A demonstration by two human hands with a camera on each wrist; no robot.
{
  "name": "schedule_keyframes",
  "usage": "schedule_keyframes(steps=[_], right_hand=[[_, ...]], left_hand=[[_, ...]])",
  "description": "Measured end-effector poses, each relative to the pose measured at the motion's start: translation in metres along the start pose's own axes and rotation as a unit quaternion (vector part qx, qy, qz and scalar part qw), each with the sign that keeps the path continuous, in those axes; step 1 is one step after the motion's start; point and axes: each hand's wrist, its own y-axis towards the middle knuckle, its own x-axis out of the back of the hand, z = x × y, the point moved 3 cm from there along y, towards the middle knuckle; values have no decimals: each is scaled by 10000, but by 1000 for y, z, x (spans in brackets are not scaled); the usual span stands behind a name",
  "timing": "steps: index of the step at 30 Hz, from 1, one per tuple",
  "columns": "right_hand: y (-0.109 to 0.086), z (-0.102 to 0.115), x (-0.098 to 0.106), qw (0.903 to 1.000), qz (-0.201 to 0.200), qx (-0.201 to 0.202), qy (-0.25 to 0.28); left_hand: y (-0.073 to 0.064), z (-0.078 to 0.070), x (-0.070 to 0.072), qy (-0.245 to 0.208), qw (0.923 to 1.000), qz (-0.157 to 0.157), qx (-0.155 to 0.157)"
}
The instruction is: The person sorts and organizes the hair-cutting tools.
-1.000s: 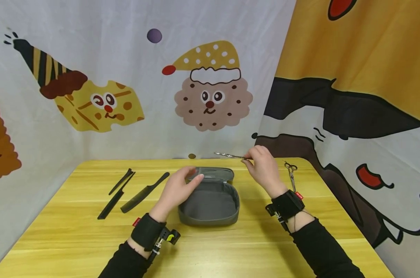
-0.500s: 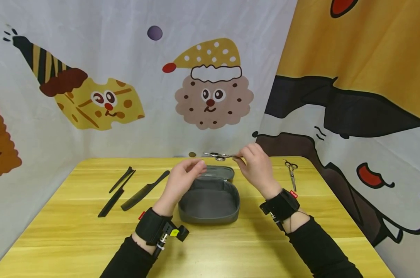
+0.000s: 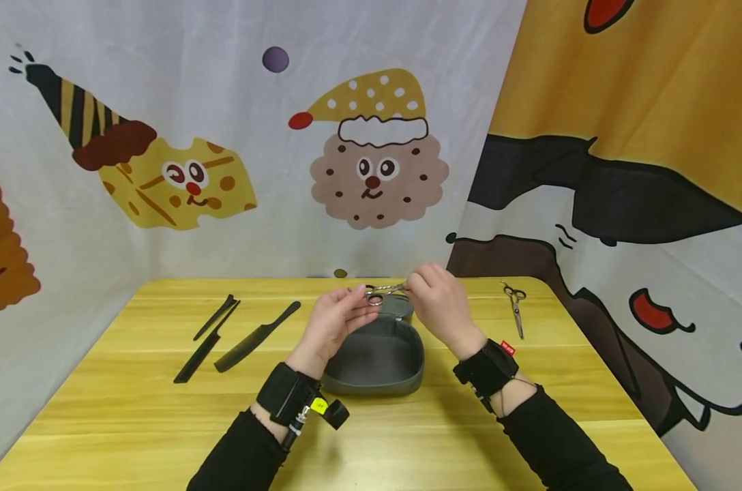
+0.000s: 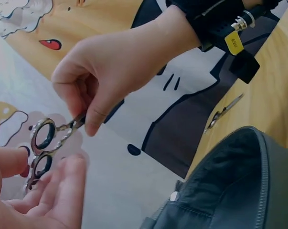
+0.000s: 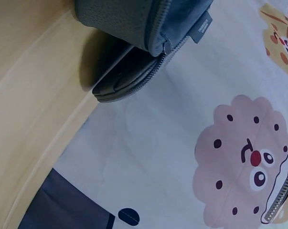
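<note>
A silver pair of thinning scissors (image 3: pixel 376 299) hangs in the air above the back of a grey zip case (image 3: pixel 374 389). My right hand (image 3: pixel 441 303) pinches it on the blade side, the finger rings pointing left. My left hand (image 3: pixel 334 324) is at the rings, thumb and fingers extended on either side of them; the left wrist view shows the rings (image 4: pixel 42 136) by its fingertips (image 4: pixel 72 174). A toothed blade (image 5: pixel 283 191) shows at the right edge of the right wrist view. The case stands unzipped, its lid (image 3: pixel 395 305) folded back.
Several black combs lie left of the case, among them a wide one (image 3: pixel 257 337) and a narrow-handled one (image 3: pixel 199 354). Another pair of scissors (image 3: pixel 515 310) lies at the table's right. A printed curtain (image 3: pixel 224 252) hangs behind the wooden table (image 3: pixel 131 423).
My right hand has brought the scissors leftward and slightly down, now with the rings toward the left. My left hand has moved right and up to the rings.
</note>
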Motion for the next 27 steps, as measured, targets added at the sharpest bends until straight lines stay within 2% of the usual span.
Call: schedule_keyframes(steps=[7, 14, 27], right_hand=[[-2, 3, -3, 9995, -44, 308, -44], [-6, 8, -6, 9986, 27, 521, -42], [-10, 8, -12, 9969, 94, 776, 26]], left_hand=[[0, 5, 2, -215, 9992, -325, 82], [0, 9, 7, -347, 9984, -333, 283], [-2, 10, 12, -269, 9984, -375, 336]])
